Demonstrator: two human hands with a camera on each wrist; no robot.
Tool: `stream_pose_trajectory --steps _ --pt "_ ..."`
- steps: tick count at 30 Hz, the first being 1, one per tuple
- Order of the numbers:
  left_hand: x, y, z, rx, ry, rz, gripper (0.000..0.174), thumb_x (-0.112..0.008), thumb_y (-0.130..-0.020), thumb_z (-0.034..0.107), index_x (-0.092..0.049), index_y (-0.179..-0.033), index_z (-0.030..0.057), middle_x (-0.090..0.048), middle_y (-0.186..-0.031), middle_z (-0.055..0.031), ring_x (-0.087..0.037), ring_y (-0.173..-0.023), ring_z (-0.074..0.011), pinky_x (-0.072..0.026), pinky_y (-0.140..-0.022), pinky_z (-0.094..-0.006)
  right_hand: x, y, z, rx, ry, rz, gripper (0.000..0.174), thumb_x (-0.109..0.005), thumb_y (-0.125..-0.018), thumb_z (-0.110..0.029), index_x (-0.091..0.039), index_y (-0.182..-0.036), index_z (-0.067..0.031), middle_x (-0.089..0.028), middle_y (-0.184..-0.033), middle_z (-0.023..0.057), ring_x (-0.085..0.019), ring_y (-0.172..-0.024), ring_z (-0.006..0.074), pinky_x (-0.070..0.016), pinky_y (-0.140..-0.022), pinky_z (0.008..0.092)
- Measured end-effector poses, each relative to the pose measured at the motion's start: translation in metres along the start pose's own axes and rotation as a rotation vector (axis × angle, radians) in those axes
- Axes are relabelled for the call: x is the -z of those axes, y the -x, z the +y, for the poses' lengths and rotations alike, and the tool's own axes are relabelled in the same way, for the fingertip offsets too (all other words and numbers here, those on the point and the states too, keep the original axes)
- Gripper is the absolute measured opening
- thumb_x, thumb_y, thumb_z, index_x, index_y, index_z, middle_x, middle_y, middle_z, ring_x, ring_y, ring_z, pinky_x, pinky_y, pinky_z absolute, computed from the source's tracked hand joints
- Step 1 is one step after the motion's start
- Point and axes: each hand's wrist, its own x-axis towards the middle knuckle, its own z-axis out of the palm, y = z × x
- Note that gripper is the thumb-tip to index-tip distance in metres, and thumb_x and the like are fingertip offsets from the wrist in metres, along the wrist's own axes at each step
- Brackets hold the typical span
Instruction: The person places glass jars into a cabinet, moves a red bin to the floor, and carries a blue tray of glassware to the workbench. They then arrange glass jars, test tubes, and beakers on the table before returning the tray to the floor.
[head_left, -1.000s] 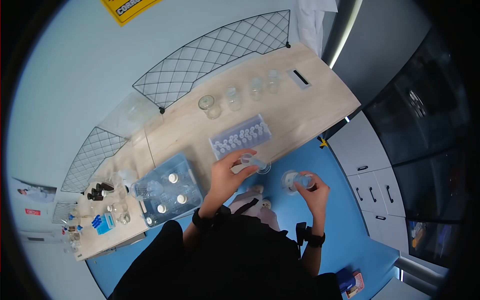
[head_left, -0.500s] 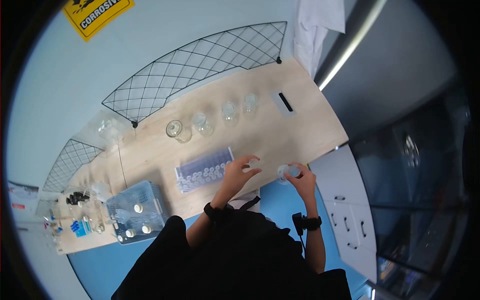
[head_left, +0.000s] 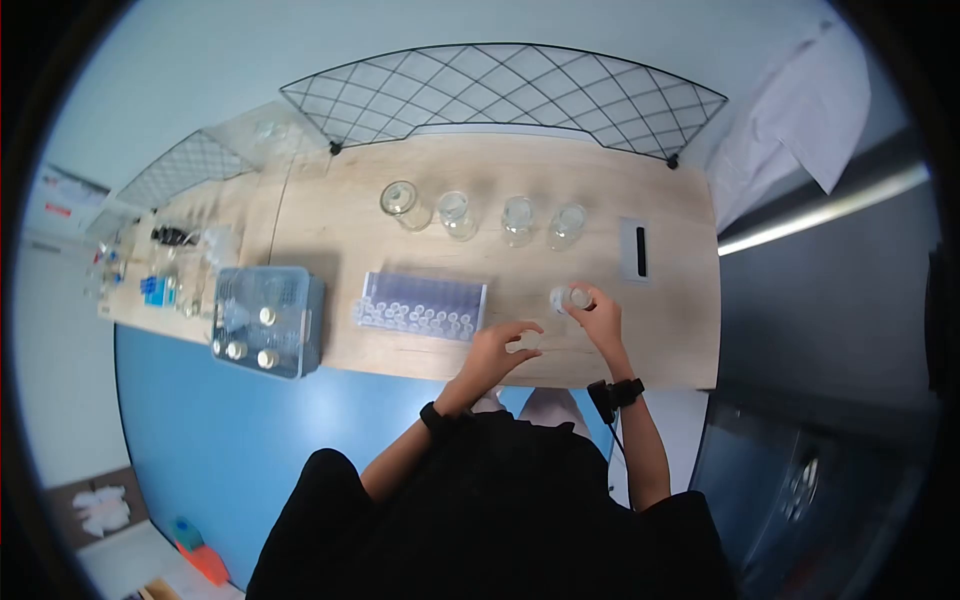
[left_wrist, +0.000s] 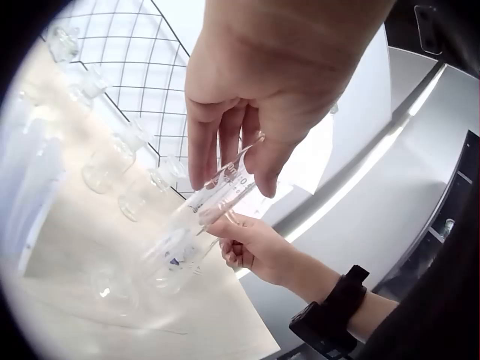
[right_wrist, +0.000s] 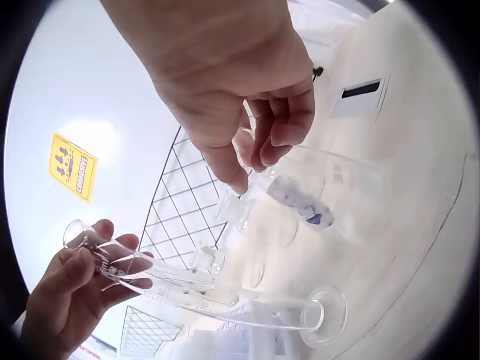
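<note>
My left hand holds a clear graduated cylinder near its top, fingers and thumb around the glass. The cylinder tilts in the right wrist view, its round foot at the lower end. My right hand grips a clear glass vessel from above. A white patch with blue print shows on that vessel; its exact kind I cannot tell. Both hands are over the front part of the wooden table, right of a translucent purple rack with several small white-topped tubes.
A row of clear glass bottles stands behind the rack. At the left sits a blue basket holding white-capped bottles. A black wire grid lines the back edge, and a slotted plate is set in the table at right.
The view has turned and shifted toward the table. Both hands, with the cylinder and the vessel, have gone from beyond the table's front edge to above the tabletop.
</note>
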Motion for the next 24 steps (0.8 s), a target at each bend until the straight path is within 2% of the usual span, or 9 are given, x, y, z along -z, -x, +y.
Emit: stream_pose_trajectory --steps 3,5,7,11,13,18,24 --pt "-0.011 -0.002 0.006 -0.008 -0.005 0.08 0.03 -0.07 -0.066 0.011 -0.061 -0.095 0.0082 -0.062 -0.089 -0.0106 -0.059 -0.078 -0.0255 -0.0469 -0.067 -0.0324 0.006 -0.021 -0.002 -0.006 0.015 -0.097 0.037 -0.073 -0.062 -0.021 -0.063 -0.096 -0.0098 -0.062 -0.065 0.007 -0.058 -0.055 0.0142 -0.0459 -0.056 0.0266" --pt "-0.021 0.0 0.011 -0.003 -0.002 0.121 0.03 -0.07 -0.066 0.01 -0.061 -0.095 0.0082 -0.062 -0.09 -0.011 -0.059 -0.077 -0.0253 -0.0468 -0.067 -0.0322 0.009 -0.03 -0.002 -0.043 0.131 -0.176 0.036 -0.073 -0.063 -0.02 -0.063 -0.096 -0.011 -0.062 -0.065 0.0074 -0.06 -0.057 0.0156 -0.0464 -0.057 0.0272" --pt "-0.031 -0.002 0.017 0.055 -0.04 0.157 0.03 -0.07 -0.066 0.01 -0.061 -0.095 0.0083 -0.062 -0.091 -0.0112 -0.059 -0.078 -0.026 -0.0469 -0.068 -0.0325 0.009 -0.038 0.002 0.003 0.114 -0.207 0.035 -0.073 -0.063 -0.02 -0.063 -0.096 -0.0118 -0.062 -0.066 0.0077 -0.06 -0.057 0.0161 -0.0466 -0.057 0.0275" --pt "-0.056 -0.009 0.014 0.039 0.006 0.248 0.03 -0.07 -0.066 0.009 -0.061 -0.095 0.0083 -0.062 -0.092 -0.0112 -0.059 -0.079 -0.0266 -0.0469 -0.07 -0.0327 0.009 -0.052 0.009 0.077 0.043 -0.236 0.034 -0.072 -0.063 -0.02 -0.063 -0.095 -0.0134 -0.063 -0.069 0.0079 -0.061 -0.059 0.017 -0.0471 -0.058 0.0281" --pt "-0.062 -0.012 0.017 0.079 -0.033 0.259 0.03 -0.07 -0.067 0.01 -0.062 -0.096 0.008 -0.062 -0.094 -0.0086 -0.06 -0.079 -0.0218 -0.0477 -0.07 -0.0308 0.011 -0.055 0.01 0.066 0.061 -0.276 0.034 -0.072 -0.063 -0.02 -0.063 -0.095 -0.013 -0.063 -0.07 0.0077 -0.061 -0.059 0.0168 -0.0471 -0.058 0.0278" --pt "-0.081 -0.021 0.015 0.036 -0.062 0.295 0.031 -0.07 -0.067 0.01 -0.062 -0.096 0.0082 -0.062 -0.094 -0.0086 -0.06 -0.08 -0.0243 -0.0482 -0.069 -0.0312 0.014 -0.061 0.019 0.03 0.05 -0.32 0.034 -0.072 -0.063 -0.02 -0.063 -0.095 -0.0125 -0.064 -0.072 0.0073 -0.061 -0.06 0.0166 -0.0471 -0.058 0.0273" --pt "-0.092 -0.03 0.014 0.075 -0.061 0.287 0.032 -0.071 -0.066 0.01 -0.062 -0.097 0.0082 -0.062 -0.095 -0.0089 -0.06 -0.078 -0.0242 -0.0499 -0.069 -0.0307 0.013 -0.068 0.027 0.16 0.05 -0.342 0.038 -0.072 -0.063 -0.018 -0.061 -0.099 -0.0134 -0.06 -0.066 0.0066 -0.056 -0.056 0.0163 -0.0456 -0.056 0.0285"
